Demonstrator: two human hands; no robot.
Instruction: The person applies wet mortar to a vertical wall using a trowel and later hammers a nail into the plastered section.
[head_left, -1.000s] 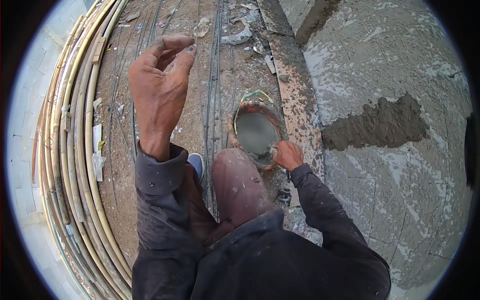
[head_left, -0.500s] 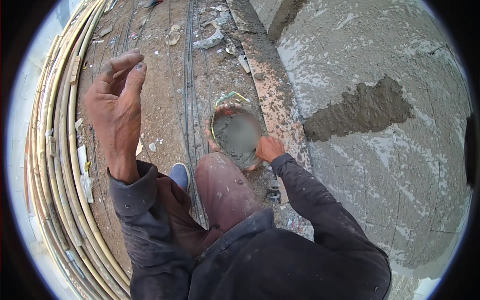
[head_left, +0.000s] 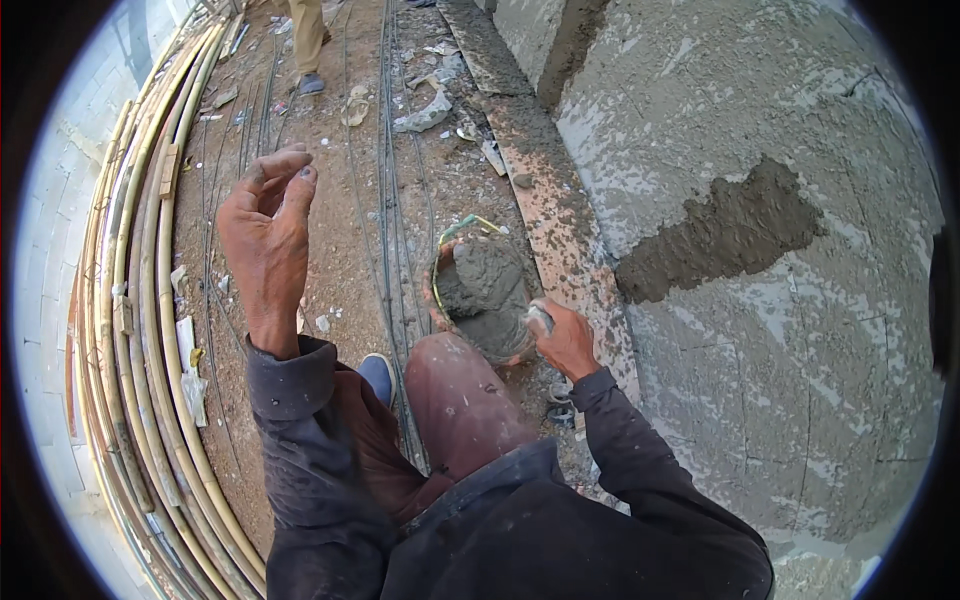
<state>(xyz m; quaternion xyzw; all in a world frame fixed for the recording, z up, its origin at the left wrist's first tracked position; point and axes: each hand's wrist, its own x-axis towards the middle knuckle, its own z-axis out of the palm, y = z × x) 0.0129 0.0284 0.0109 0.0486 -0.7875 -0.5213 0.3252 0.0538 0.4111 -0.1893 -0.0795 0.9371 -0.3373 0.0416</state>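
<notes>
My right hand is closed round the mortar-smeared handle of a trowel. Its blade end lies at the bucket and is hard to make out under grey mortar. The round bucket stands on the ground beyond my knee, holding wet mortar, with a yellow-green handle arched over its far side. Raised in the air to the left, my left hand is empty, its fingers loosely curled and the thumb slightly apart from them.
A rough plastered wall rises on the right, with a darker wet mortar patch. A mortar-spattered board runs along its foot. Bamboo poles lie at left, thin rods on the dirt. Another person's leg shows far off.
My right hand has drawn back toward me and slightly right, with the trowel in it. My left hand keeps its pose, shifted right in view. Another person's legs have come into view.
</notes>
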